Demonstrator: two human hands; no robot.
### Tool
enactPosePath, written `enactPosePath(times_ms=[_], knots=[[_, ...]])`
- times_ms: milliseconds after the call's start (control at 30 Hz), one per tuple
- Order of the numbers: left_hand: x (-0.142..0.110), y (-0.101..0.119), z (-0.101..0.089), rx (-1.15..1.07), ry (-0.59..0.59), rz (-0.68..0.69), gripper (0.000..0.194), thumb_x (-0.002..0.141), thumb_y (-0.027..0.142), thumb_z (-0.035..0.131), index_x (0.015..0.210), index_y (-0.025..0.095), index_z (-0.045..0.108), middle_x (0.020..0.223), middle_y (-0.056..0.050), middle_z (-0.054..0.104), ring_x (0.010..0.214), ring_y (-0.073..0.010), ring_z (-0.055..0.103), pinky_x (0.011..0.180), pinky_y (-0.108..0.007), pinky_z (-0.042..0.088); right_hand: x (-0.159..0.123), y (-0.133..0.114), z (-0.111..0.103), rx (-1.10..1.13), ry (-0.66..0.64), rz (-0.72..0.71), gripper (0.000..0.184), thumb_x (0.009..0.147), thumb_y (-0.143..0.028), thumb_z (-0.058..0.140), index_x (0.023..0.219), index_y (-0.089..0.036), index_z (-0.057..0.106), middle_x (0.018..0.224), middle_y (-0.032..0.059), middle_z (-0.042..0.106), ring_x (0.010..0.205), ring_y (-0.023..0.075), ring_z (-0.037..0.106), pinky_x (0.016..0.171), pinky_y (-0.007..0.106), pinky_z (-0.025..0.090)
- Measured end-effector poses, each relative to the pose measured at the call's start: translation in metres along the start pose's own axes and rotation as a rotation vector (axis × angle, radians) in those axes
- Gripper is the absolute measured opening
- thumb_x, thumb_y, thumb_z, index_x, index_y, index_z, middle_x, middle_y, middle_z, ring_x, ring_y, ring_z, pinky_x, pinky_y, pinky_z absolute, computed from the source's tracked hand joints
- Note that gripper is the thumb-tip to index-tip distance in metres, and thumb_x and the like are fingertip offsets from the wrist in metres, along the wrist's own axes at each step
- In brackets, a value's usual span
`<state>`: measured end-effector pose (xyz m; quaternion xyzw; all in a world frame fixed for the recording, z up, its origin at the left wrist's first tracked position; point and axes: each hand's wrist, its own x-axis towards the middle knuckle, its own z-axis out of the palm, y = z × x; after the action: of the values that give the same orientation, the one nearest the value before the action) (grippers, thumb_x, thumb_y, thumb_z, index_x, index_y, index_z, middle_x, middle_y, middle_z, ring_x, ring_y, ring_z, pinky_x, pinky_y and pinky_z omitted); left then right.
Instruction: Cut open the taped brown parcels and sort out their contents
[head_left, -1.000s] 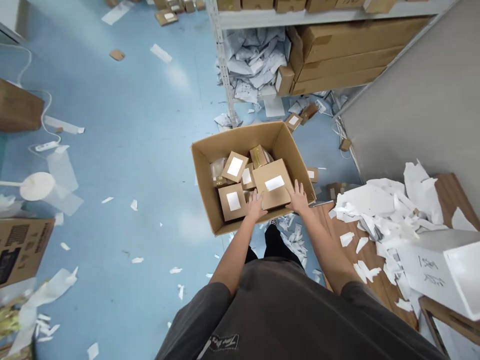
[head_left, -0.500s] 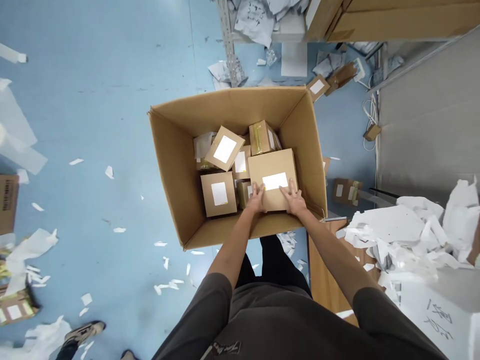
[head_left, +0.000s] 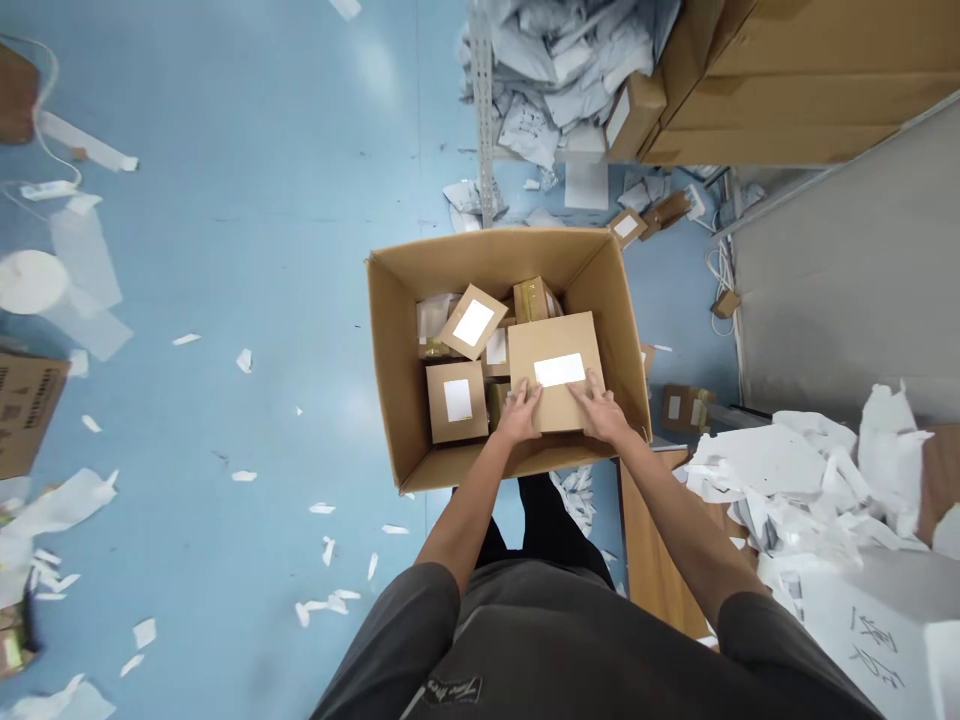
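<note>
A large open carton stands in front of me. At its right side, a brown cardboard box with a white label lies between my hands. My left hand grips the near left part of this box, fingers over its top face. My right hand holds the near right part, with fingertips beside the label. The undersides of both hands are hidden. To the left are a smaller labelled box and a tilted box. A taped box sits behind the held one.
Torn paper is heaped on the right beside a wooden surface. A shelf post rises behind the carton, near piled bags. Paper scraps litter the blue floor. A printed carton is at far left.
My view has drawn back, so the carton and its other boxes look smaller. The held box keeps nearly its size and appears slightly raised. Both hands stay on it.
</note>
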<state>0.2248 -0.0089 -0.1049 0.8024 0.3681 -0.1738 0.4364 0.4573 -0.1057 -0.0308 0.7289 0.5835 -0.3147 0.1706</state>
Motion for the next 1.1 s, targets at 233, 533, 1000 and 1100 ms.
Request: enactPosePath(times_ms=[233, 533, 1000, 1100], knots=[[-0.081, 0.005, -0.085, 0.096, 0.218, 0.100, 0.133, 0.068, 0.034, 0.098, 0.174, 0.043, 0.018, 0.184, -0.007, -0.008, 0.152, -0.0520, 0.039, 0.120, -0.061, 0.040, -0.063, -0.079, -0.057, -0.038, 0.254, 0.050, 0.129, 0.072, -0.018, 0.088, 0.175, -0.045, 0.015, 0.180, 0.0056, -0.029, 0.126, 0.0464, 0.059, 0.097, 0.055, 0.056], [-0.197, 0.020, -0.180, 0.334, 0.426, 0.249, 0.127, 0.070, 0.034, 0.098, 0.174, 0.039, 0.024, 0.184, -0.010, 0.002, 0.145, -0.0543, 0.044, 0.115, -0.063, 0.045, -0.152, -0.170, -0.106, 0.061, 0.539, 0.121, 0.128, 0.070, -0.018, 0.092, 0.174, -0.047, 0.023, 0.176, -0.0064, -0.035, 0.133, 0.0495, 0.052, 0.097, 0.058, 0.059], [-0.215, 0.211, -0.063, 0.705, 0.196, 0.784, 0.123, 0.074, 0.040, 0.094, 0.175, 0.036, 0.023, 0.184, -0.011, 0.001, 0.144, -0.0507, 0.047, 0.119, -0.059, 0.040, -0.372, -0.098, 0.037, 0.363, 0.755, 0.624, 0.127, 0.071, -0.022, 0.095, 0.175, -0.041, 0.025, 0.181, 0.0060, -0.026, 0.141, 0.0533, 0.048, 0.108, 0.062, 0.050], [-0.211, 0.267, 0.015, 0.776, 0.028, 0.921, 0.126, 0.073, 0.042, 0.096, 0.175, 0.037, 0.022, 0.184, -0.012, 0.000, 0.147, -0.0514, 0.045, 0.120, -0.059, 0.037, -0.431, -0.076, 0.107, 0.475, 0.719, 0.816, 0.122, 0.072, -0.025, 0.094, 0.174, -0.039, 0.028, 0.181, 0.0080, -0.024, 0.138, 0.0526, 0.050, 0.106, 0.062, 0.051]])
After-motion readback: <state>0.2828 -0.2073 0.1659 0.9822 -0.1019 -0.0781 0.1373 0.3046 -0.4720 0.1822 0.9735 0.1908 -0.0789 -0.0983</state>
